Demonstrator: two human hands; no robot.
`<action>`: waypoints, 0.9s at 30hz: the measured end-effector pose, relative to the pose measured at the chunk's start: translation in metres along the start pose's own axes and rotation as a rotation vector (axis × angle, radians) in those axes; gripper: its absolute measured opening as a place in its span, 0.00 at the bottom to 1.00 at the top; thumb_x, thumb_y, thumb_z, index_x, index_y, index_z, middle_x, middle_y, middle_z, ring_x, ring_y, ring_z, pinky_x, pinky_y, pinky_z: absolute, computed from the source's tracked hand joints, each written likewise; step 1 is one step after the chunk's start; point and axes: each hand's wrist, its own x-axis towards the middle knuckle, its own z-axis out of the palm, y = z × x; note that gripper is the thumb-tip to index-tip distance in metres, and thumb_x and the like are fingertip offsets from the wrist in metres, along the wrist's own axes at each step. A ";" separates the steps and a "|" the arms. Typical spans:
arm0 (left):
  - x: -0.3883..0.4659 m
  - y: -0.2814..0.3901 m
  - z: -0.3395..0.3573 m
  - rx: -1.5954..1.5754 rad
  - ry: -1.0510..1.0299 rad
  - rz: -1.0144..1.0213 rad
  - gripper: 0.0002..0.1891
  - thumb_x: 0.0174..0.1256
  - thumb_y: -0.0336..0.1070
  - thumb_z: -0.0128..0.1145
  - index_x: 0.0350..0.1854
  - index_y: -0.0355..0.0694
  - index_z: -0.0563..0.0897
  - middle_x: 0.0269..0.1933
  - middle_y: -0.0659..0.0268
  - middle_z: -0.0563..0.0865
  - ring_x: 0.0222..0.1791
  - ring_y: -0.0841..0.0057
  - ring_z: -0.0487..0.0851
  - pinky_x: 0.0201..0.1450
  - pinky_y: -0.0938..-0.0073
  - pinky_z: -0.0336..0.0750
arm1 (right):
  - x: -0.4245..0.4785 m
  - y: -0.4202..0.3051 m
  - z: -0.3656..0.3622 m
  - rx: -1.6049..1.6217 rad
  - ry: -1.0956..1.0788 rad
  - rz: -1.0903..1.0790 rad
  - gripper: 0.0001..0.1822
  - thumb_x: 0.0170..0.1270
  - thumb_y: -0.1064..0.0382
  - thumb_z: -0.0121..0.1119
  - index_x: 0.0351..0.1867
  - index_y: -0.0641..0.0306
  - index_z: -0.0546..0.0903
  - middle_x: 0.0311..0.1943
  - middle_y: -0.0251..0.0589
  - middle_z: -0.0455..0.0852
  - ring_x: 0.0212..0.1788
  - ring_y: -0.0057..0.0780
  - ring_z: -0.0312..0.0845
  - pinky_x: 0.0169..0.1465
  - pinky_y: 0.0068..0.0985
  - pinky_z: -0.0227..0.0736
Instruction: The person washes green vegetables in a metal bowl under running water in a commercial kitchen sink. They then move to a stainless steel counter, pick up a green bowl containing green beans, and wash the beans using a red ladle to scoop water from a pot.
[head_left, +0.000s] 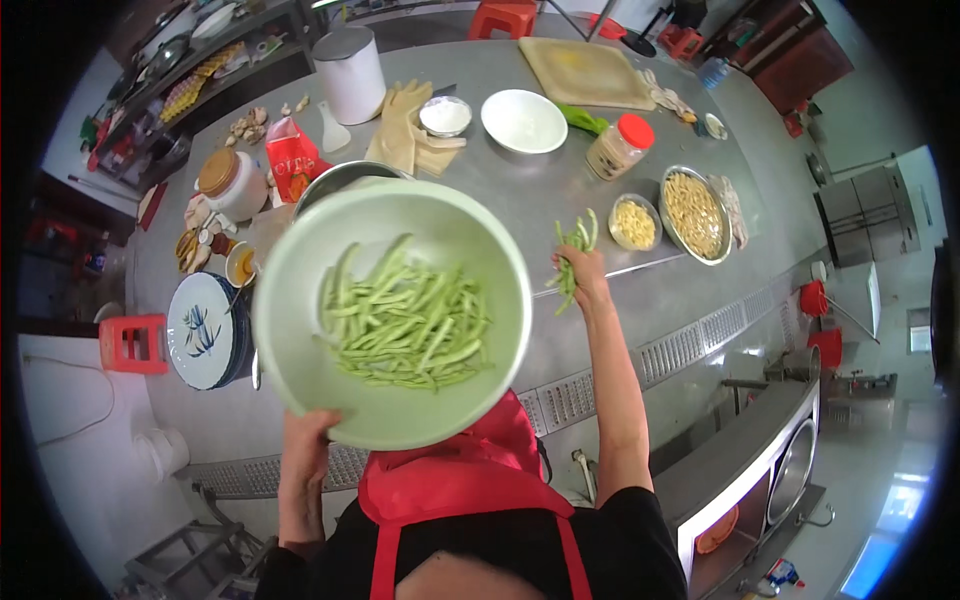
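Observation:
A large pale green bowl (394, 202) hangs in front of me, tilted so its inside faces up to my view. My left hand (309, 431) grips its near left rim, the thumb lying over the edge. Inside lies a heap of green beans (412, 322). Off to the right, my right hand (585, 270) is closed around a small bunch of green beans (576, 238), whose ends stick out above and below the fist. That hand is over the near edge of the steel table (555, 195). The bowl hides part of a metal pot (352, 172) behind it.
Right of the bunch stand a small bowl of chopped yellowish food (634, 223) and a metal basin of pale strips (696, 214). Farther back are a red-lidded jar (621, 146), a white bowl (523, 121) and a cutting board (585, 71). Stacked plates (202, 330) sit at left.

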 end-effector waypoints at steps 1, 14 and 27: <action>-0.005 0.005 -0.006 -0.048 0.064 0.025 0.26 0.51 0.25 0.57 0.57 0.30 0.76 0.45 0.61 0.85 0.44 0.69 0.84 0.52 0.69 0.79 | 0.016 0.002 0.020 -0.025 -0.052 0.016 0.06 0.57 0.72 0.63 0.35 0.70 0.81 0.25 0.41 0.83 0.23 0.26 0.79 0.22 0.23 0.72; -0.110 -0.048 0.016 -0.538 0.810 0.287 0.24 0.54 0.27 0.55 0.57 0.33 0.74 0.49 0.60 0.83 0.38 0.71 0.86 0.33 0.73 0.82 | 0.115 0.022 0.207 -0.765 -0.299 -0.309 0.24 0.49 0.60 0.64 0.49 0.71 0.78 0.42 0.63 0.86 0.47 0.55 0.84 0.52 0.43 0.76; -0.142 -0.099 0.068 -0.826 0.963 0.334 0.22 0.56 0.25 0.54 0.55 0.32 0.74 0.49 0.59 0.85 0.40 0.69 0.88 0.36 0.76 0.87 | 0.215 -0.020 0.186 -1.032 -0.538 -0.497 0.17 0.53 0.60 0.63 0.38 0.73 0.82 0.28 0.53 0.87 0.32 0.44 0.86 0.37 0.38 0.76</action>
